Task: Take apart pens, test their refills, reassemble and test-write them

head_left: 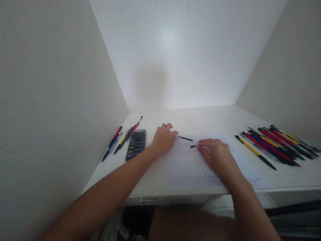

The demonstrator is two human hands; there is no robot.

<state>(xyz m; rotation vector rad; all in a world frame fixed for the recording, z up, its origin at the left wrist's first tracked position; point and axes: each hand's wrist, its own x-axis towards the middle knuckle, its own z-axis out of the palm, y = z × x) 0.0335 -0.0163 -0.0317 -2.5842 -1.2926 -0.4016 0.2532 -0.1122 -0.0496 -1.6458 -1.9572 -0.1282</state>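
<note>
My left hand point(164, 138) is over the left edge of a handwritten sheet of paper point(185, 169), its fingers bent. At its fingertips is one end of a thin black stick that looks like a pen refill point(186, 138), pointing right across the writing. My right hand point(217, 152) is above the sheet with thumb and fingers pinched together. A small black pen part point(193, 146) sticks out to the left from that pinch; its other end is hidden by the fingers.
A dark phone point(136, 147) lies left of the paper, with several pens point(112, 144) beside it. Many red, blue, yellow and black pens point(273, 144) lie in a row at right. Panels close in the white desk point(152, 180) at the back and both sides.
</note>
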